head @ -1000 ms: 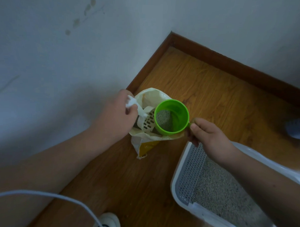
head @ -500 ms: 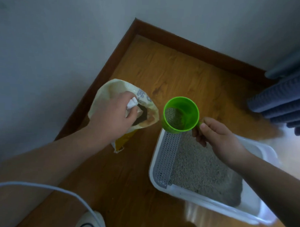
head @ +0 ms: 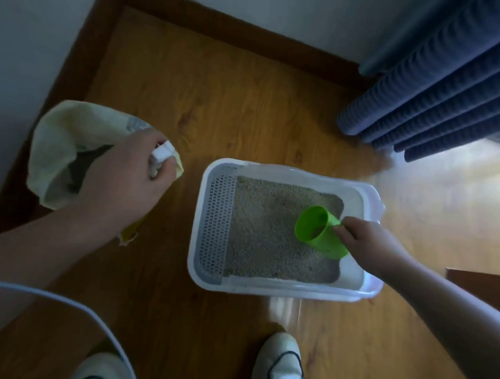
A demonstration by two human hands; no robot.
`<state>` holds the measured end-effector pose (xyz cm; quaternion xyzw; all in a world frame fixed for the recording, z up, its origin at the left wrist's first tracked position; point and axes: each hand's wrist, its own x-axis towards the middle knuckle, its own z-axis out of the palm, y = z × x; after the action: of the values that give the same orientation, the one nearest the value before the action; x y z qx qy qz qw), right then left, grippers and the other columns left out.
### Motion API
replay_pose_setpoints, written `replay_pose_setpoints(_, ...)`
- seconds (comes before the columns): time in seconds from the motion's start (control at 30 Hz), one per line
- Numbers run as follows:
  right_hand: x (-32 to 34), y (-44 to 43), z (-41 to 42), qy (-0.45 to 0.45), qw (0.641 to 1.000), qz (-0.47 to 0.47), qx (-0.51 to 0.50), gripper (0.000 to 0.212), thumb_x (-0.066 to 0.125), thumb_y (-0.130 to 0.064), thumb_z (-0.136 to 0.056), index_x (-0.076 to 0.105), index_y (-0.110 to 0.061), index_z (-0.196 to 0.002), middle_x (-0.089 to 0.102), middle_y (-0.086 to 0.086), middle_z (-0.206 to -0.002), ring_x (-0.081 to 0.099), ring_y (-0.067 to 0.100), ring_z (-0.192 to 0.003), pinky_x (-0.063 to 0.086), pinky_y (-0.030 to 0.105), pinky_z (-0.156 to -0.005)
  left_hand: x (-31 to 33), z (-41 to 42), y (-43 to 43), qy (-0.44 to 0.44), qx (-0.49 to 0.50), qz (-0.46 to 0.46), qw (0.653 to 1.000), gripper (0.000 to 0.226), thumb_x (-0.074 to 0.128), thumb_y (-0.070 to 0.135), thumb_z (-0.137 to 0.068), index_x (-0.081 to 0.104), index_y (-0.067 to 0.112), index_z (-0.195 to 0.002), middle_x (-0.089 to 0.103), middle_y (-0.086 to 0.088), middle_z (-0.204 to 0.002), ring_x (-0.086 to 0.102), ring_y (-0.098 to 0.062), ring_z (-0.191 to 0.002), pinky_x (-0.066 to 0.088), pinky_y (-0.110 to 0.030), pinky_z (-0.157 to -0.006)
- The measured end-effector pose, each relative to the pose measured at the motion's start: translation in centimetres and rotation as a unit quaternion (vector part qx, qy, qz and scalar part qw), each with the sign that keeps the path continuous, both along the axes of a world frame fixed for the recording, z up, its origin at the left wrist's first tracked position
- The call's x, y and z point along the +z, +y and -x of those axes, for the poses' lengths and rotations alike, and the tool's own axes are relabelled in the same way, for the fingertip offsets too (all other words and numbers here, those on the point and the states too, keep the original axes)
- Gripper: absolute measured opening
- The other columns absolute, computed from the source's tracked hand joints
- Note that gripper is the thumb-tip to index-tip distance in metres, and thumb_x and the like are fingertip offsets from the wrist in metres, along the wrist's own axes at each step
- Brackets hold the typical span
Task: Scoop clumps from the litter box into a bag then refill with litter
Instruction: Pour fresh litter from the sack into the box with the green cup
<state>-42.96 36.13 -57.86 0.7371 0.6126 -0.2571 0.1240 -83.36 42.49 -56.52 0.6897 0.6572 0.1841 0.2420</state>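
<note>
The litter box (head: 285,288) is the biggest thing in play. It's a white plastic tray flat on the wood floor (head: 246,90), with a mesh strip down its left end and grey litter filling the rest. I'd guess it's heavy when loaded and the thin walls flex, so I'd lift it by the long rims with both hands, or just leave it where it is.

Next is the litter bag (head: 61,131), which stands open against the wall, well left of the box. It's soft and floppy and the mouth will probably fold shut if nobody holds the rim.

The green cup (head: 321,234) is light and stiff. It's tipped on its side low over the right part of the litter, mouth toward the mesh, and looks nearly emptied. The right hand (head: 366,241) has its fingers curled round the cup's base end.

The left hand (head: 130,179) is a fist over the bag mouth with its fingers closed on a small white handle (head: 162,153). I can't tell if it has the bag rim too.

There's bare floor between bag and box. The curtain (head: 431,90) hangs near the box's far right corner, a white cable (head: 69,302) loops in at the lower left, and a shoe (head: 279,360) sits just below the near rim.
</note>
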Motion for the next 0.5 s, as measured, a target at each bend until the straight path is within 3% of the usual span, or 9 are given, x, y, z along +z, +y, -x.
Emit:
replay_pose_setpoints(0.1,-0.3,-0.4,-0.6,-0.06,0.998,0.012,0.003,0.036,0.041,-0.044,-0.101,0.044,-0.023,-0.072,0.056,-0.003,-0.068,0.057,0.024,-0.066,0.042,0.035,-0.055,-0.7,-0.7,0.5,-0.006,-0.007,-0.011,1.0,0.031,0.053,0.038,-0.098,0.052,0.022,-0.125,0.059,0.001,-0.1,0.054,-0.016,-0.083,0.038,-0.034,-0.067)
replay_pose_setpoints(0.2,-0.7,-0.3,-0.9,-0.091,0.996,0.022,-0.003,0.038,0.039,-0.045,-0.102,0.047,-0.021,-0.075,0.056,-0.002,-0.069,0.054,0.022,-0.063,0.039,0.033,-0.054,-1.4,-0.7,0.7,0.002,-0.016,-0.016,1.0,0.028,0.054,0.038,-0.098,0.052,0.023,-0.122,0.059,0.0,-0.102,0.054,-0.017,-0.085,0.04,-0.037,-0.066)
replay_pose_setpoints(0.33,-1.0,-0.1,-0.6,-0.055,0.997,0.016,-0.042,0.041,0.041,-0.043,-0.102,0.05,-0.015,-0.074,0.056,0.002,-0.066,0.055,0.021,-0.062,0.037,0.033,-0.052,-1.4,-0.9,0.8,0.015,-0.026,-0.023,0.999,0.03,0.056,0.036,-0.098,0.053,0.021,-0.123,0.058,-0.002,-0.106,0.048,-0.013,-0.088,0.037,-0.035,-0.069)
replay_pose_setpoints(0.5,-0.9,0.2,0.7,-0.082,0.996,0.026,-0.014,0.038,0.039,-0.043,-0.104,0.044,-0.023,-0.071,0.054,-0.003,-0.068,0.048,0.011,-0.059,0.029,0.03,-0.048,-0.8,-0.9,0.9,0.056,-0.043,-0.052,0.996,0.033,0.058,0.038,-0.095,0.054,0.019,-0.122,0.054,-0.006,-0.112,0.047,-0.016,-0.094,0.039,-0.035,-0.073)
